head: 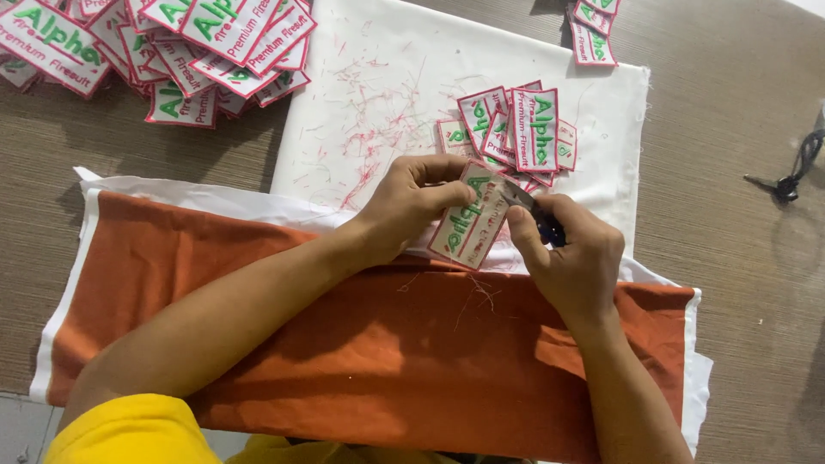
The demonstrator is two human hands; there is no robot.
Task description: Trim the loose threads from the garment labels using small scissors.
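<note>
Near the middle of the frame, the left hand (pixel 411 206) pinches an embroidered patch (pixel 470 225), white with a pink border and green lettering, fingers curled over its upper edge and the thumb on its face. The right hand (pixel 571 258) is clenched around a small thread snipper (pixel 531 206), whose dark handle shows between the fingers and whose blade tip touches the patch's upper right edge. The patch is tilted, held just above the seam where an orange cloth (pixel 369 344) across the lower frame meets a white cloth (pixel 404 77) in the upper centre. Pink thread trimmings (pixel 369 120) lie scattered over the white cloth. Just above the hands sits a small stack of similar patches (pixel 520 129); a larger heap (pixel 172 51) fills the upper left corner, and a few more (pixel 591 30) lie at the top right. Everything rests on a brown woven tabletop (pixel 739 172), with a black cord (pixel 795 167) at the right edge.
</note>
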